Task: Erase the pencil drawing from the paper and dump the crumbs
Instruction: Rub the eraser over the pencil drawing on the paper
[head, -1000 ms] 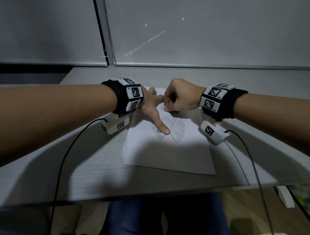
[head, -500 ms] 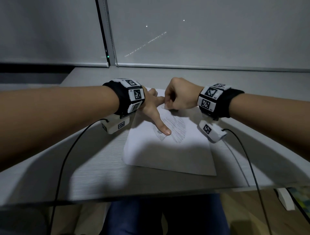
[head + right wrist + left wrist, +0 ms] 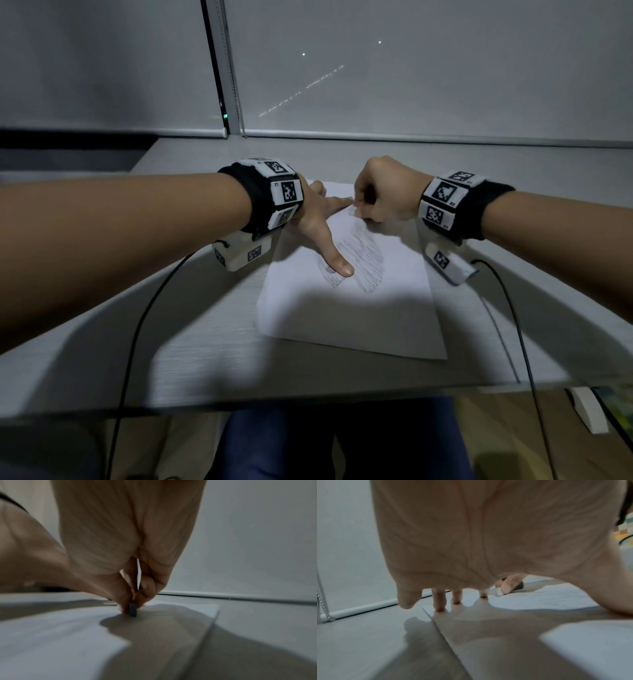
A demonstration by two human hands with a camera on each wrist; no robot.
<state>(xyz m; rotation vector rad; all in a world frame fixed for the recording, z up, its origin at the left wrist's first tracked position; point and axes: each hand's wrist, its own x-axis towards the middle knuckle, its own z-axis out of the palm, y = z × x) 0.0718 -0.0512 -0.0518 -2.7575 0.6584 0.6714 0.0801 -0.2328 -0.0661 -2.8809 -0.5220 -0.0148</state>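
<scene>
the paper [image 3: 346, 318] lies flat on the tabletop [image 3: 191, 342]. left hand [image 3: 318, 222] presses it with fingers spread wide, thumb on the drawing [image 3: 363, 263]. right hand [image 3: 387, 192] pinches the eraser [image 3: 133, 609], its end touching the paper's far part.

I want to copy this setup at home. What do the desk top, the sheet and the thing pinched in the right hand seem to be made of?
Desk top: probably laminate, matte pale grey with a fine printed grain.
Sheet: thin white paper, matte, lying flat, carrying pencil strokes.
The small block in the right hand: likely a rubber eraser, white with a dark end; its finish is too blurred to tell.
</scene>
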